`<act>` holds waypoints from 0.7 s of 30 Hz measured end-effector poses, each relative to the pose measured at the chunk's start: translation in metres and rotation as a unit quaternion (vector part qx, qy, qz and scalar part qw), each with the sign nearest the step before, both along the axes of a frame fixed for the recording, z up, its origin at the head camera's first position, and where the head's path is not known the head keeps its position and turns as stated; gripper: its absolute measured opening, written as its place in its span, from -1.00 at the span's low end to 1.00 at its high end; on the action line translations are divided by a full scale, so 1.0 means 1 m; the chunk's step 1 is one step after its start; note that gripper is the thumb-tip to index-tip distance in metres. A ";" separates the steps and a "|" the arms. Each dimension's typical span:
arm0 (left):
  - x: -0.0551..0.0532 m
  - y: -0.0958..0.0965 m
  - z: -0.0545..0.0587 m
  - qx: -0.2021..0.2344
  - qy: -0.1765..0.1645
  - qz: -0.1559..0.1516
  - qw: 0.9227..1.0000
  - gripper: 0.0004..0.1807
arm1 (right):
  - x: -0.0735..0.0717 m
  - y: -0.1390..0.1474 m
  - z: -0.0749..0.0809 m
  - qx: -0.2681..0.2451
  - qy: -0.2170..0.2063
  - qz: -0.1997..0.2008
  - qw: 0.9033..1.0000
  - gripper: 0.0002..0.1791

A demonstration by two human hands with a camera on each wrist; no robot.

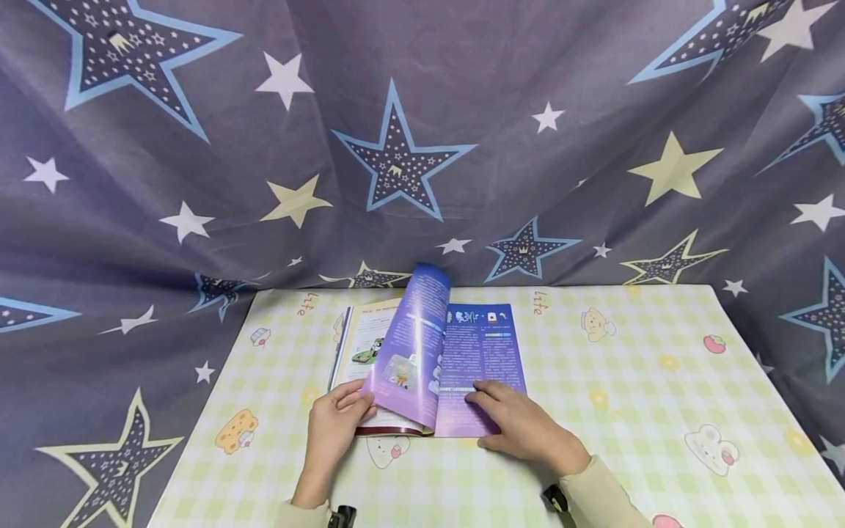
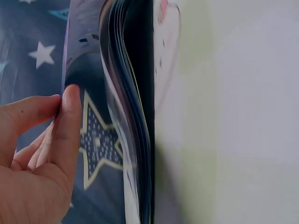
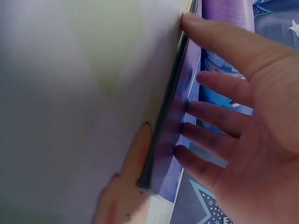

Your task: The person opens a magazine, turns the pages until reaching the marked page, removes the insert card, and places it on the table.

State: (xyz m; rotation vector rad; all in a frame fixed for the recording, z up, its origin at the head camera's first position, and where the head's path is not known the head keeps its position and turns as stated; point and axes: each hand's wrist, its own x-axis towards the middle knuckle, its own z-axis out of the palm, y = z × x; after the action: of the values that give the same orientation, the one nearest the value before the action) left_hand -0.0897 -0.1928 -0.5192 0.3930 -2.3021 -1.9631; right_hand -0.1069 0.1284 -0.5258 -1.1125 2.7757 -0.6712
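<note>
An open magazine point(image 1: 485, 352) lies on the table, its right-hand page blue fading to purple. One purple-blue page point(image 1: 412, 345) stands lifted and curls over toward the left. My left hand point(image 1: 337, 422) pinches that page's lower left corner between thumb and fingers; the left wrist view shows this hand point(image 2: 44, 149) gripping the thin sheet's edge. My right hand point(image 1: 521, 425) rests on the lower part of the right-hand page, fingers spread. In the right wrist view its fingertips touch the page, and the thumb point(image 3: 219, 39) lies at the magazine's edge.
A pale green checked tablecloth point(image 1: 634, 411) with cartoon prints covers the table. Behind it hangs a dark curtain point(image 1: 502, 169) with star patterns, reaching the table's back edge. Pages with a panda picture point(image 1: 367, 353) show at the magazine's left side.
</note>
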 end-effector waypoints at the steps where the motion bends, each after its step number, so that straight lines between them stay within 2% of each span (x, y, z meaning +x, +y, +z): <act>1: 0.002 -0.004 -0.001 -0.002 -0.004 0.007 1.000 -0.73 | 0.000 0.000 0.001 0.001 0.007 0.003 1.000 -0.26; 9: 0.015 -0.028 -0.001 0.006 -0.031 0.029 0.999 -0.70 | -0.002 0.004 0.003 0.002 0.026 0.012 1.000 -0.40; 12: 0.019 -0.035 0.000 0.006 -0.037 0.039 0.999 -0.68 | -0.003 0.004 0.002 -0.001 0.030 0.014 0.999 -0.39; 18: 0.021 -0.043 0.000 -0.065 -0.028 0.057 0.996 -0.65 | -0.003 0.004 -0.001 0.004 0.032 0.013 0.999 -0.31; 21: 0.021 -0.044 0.000 -0.070 -0.018 0.061 0.996 -0.65 | -0.003 0.003 0.000 0.013 0.032 0.010 0.999 -0.32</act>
State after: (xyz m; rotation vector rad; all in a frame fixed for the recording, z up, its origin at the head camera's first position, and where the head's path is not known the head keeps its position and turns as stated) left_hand -0.0691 -0.2369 -0.5192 0.5463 -2.3582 -1.7420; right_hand -0.1100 0.1317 -0.5258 -1.1748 2.8142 -0.6049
